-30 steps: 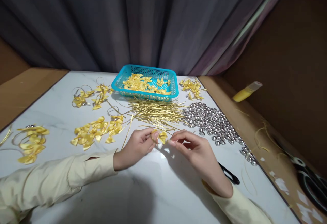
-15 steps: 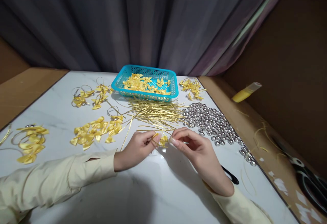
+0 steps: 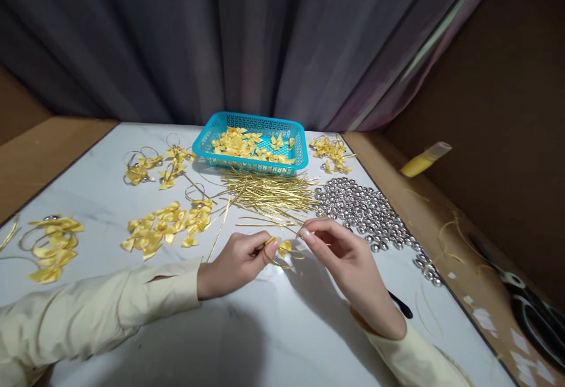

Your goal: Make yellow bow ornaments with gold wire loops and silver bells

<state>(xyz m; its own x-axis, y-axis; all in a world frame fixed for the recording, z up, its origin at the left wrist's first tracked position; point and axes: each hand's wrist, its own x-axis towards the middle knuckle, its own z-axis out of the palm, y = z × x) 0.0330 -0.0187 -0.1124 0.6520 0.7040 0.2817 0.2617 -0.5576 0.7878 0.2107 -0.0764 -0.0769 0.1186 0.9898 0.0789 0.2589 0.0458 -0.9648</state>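
Between thumb and fingers, my left hand [image 3: 241,259] pinches a yellow ribbon bow [image 3: 285,247] with a thin gold cord [image 3: 282,266] curving in a loop below it. My right hand [image 3: 338,257] is closed in a pinch just right of the bow, with a thin strand of gold cord at its fingertips. Both hands are held above the white tabletop [image 3: 212,334]. Past them lies a pile of cut gold cords [image 3: 273,193]. My left fingers partly hide the bow.
A blue basket [image 3: 251,167] of yellow bows stands at the back. Silver beads [image 3: 366,207] spread on the right, loose bows [image 3: 163,225] on the left. Corded bows lie in groups [image 3: 55,249]. Black-handled scissors [image 3: 536,316] and a yellow tube [image 3: 426,159] are at the right.
My right fingertips have moved slightly right, away from the bow. The bow and cord loop have tilted and shifted a little lower and to the right in my left hand.
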